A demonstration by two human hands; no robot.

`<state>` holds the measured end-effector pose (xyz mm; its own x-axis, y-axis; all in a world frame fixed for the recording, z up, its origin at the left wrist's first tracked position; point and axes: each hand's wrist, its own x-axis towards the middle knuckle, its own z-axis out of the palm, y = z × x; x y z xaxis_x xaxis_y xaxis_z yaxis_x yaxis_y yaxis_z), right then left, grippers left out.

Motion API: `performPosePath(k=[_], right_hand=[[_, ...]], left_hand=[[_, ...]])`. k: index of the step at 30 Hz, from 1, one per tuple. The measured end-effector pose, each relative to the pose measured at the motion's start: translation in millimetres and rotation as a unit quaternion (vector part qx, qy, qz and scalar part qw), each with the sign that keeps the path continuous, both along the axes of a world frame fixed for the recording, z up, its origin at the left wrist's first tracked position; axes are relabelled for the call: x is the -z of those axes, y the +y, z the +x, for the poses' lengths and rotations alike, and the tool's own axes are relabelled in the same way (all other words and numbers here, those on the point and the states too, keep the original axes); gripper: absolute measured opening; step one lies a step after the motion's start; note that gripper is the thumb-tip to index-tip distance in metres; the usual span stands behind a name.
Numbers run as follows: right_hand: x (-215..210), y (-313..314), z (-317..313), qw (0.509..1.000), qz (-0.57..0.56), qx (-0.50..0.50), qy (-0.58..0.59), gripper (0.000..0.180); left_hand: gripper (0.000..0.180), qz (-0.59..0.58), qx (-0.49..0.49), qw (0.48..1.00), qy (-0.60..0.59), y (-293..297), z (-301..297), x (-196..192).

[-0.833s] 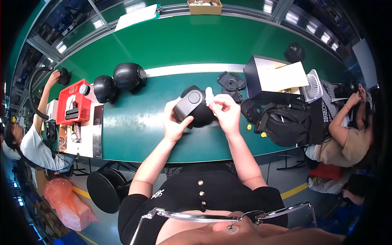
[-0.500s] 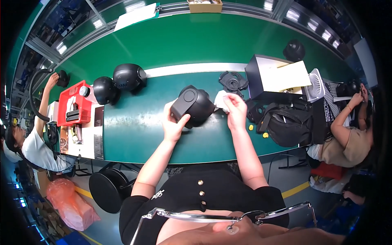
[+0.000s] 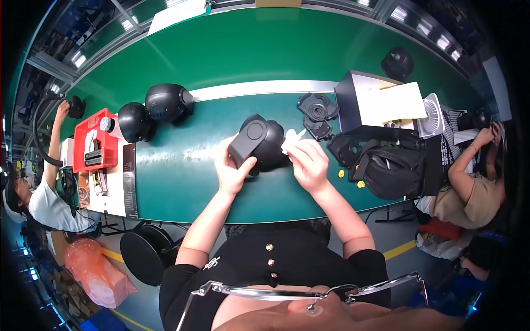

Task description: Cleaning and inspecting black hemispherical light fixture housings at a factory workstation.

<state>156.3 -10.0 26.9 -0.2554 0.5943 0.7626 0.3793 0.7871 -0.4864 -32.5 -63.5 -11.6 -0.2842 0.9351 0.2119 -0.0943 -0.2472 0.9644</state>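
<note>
Over the middle of the table, my left hand (image 3: 232, 170) is closed around the left side of a round black housing (image 3: 269, 144). The housing is tilted, and a flat side arm with a circular cap faces up. My right hand (image 3: 310, 164) pinches a crumpled white wiping cloth (image 3: 291, 142) against the housing's right side. The fingers hide part of the cloth and of the surface beneath it. Beyond my right hand lie dark plastic bracket parts (image 3: 318, 110), with another black part (image 3: 345, 150) nearer to me.
Two black housings (image 3: 165, 103) stand at the back left beside a red bin (image 3: 107, 157). To the right are a black box (image 3: 353, 99) with papers, a white fan (image 3: 432, 116), a black bag (image 3: 389, 168) and yellow bits (image 3: 341, 174). Co-workers sit at both ends.
My right hand has moved left and turned over, bringing the cloth from beside the housing onto its right side. My left hand keeps its hold. The view has shifted slightly.
</note>
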Motion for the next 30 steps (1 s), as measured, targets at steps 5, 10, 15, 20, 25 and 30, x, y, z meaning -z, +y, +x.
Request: performPosePath(k=[5, 10, 15, 20, 25, 30], right_hand=[[-11.3, 2.6, -4.9, 1.000, 0.017, -0.010, -0.023, 0.031], [-2.5, -4.1, 8.3, 0.999, 0.024, -0.023, -0.030, 0.031], [-2.3, -5.6, 11.1, 0.999, 0.026, -0.022, -0.034, 0.032], [-8.6, 0.1, 8.7, 0.998, 0.021, -0.028, -0.043, 0.034], [12.1, -13.4, 21.7, 0.999, 0.008, -0.029, -0.032, 0.031], [3.7, -10.3, 13.9, 1.000, 0.019, 0.002, -0.011, 0.031]], left_hand=[[0.062, 0.021, -0.001, 0.999, 0.039, -1.2, 0.5, 0.5], [0.063, 0.015, 0.013, 0.999, 0.045, -0.8, -2.0, 2.7], [0.065, 0.026, 0.011, 0.998, 0.059, -1.2, -1.4, 4.9], [0.066, 0.046, 0.010, 0.990, 0.130, -2.0, -2.0, 2.3], [0.066, 0.019, 0.020, 0.997, 0.076, -0.8, -4.5, 2.1], [0.064, 0.032, 0.014, 0.994, 0.104, -1.0, -0.8, -0.3]])
